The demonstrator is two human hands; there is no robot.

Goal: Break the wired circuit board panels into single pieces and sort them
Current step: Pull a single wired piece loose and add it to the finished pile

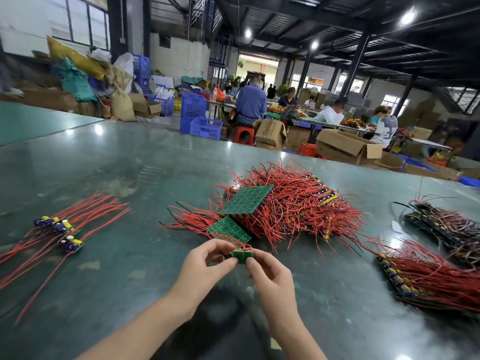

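A small green circuit board piece with red wires [242, 255] is pinched above the shiny green table [130, 165] between the left hand [205, 263] and the right hand [270, 274], likely so it can be snapped and added to the single pieces [61, 229] at left.

Bare forearms [145, 320], no sleeves, no gloves

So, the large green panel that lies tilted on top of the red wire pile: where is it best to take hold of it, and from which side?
Probably by its bare near-left edge. The large green panel lies solder side up on the red wire pile, and its wires trail off mostly to the right and behind, so that edge looks free. Come from the front left and pinch the edge, thumb on top.
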